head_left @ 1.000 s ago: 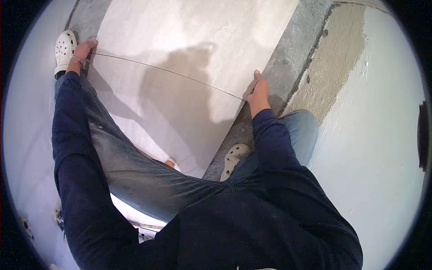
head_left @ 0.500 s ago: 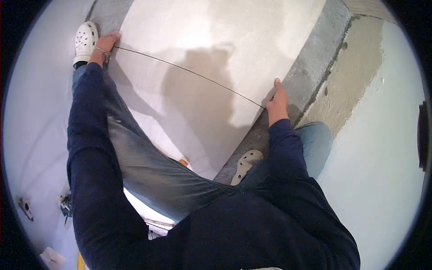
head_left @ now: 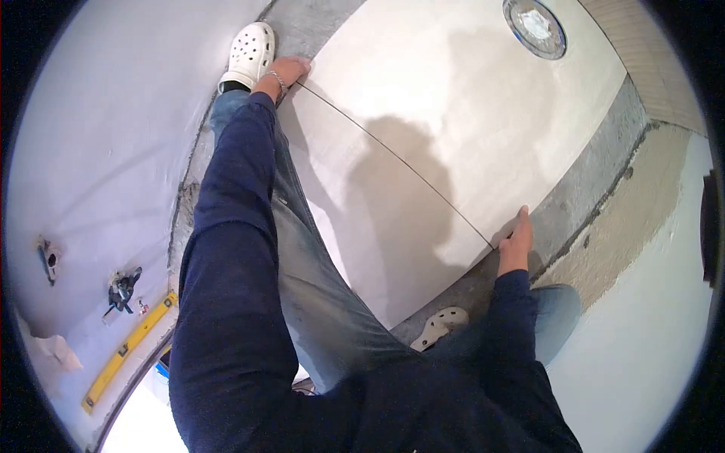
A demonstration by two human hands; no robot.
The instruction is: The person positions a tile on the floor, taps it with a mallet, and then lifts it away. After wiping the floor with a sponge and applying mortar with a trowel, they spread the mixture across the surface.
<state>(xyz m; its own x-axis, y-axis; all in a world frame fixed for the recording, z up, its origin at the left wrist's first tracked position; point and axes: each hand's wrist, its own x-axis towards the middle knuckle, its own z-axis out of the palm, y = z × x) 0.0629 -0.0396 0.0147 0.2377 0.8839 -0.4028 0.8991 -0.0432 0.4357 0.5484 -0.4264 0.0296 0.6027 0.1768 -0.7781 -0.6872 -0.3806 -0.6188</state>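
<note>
Two large cream tiles meet along a thin dark joint on the floor: the far tile (head_left: 483, 143) and the near tile (head_left: 400, 279). My left hand (head_left: 290, 70), with a chain bracelet at its wrist, is closed at the left edge by the joint's end. At the opposite end, my right hand (head_left: 515, 245) grips the right edge, its thumb pointing up and its other fingers partly hidden. Both hands appear to hold the near tile by its sides, close to the joint. My shadow falls over both tiles.
A round opening (head_left: 535, 29) pierces the far tile. Bare grey concrete (head_left: 593, 155) borders the tiles on the right. A yellow spirit level (head_left: 128, 351) lies at lower left, near pipe fittings (head_left: 121, 291) in the white wall. My white clogs (head_left: 251, 53) flank the tiles.
My view has turned, so the tiles and both hands sit farther right and lower. The round opening and most of the spirit level have come into view. Both hands stay at the joint's ends.
</note>
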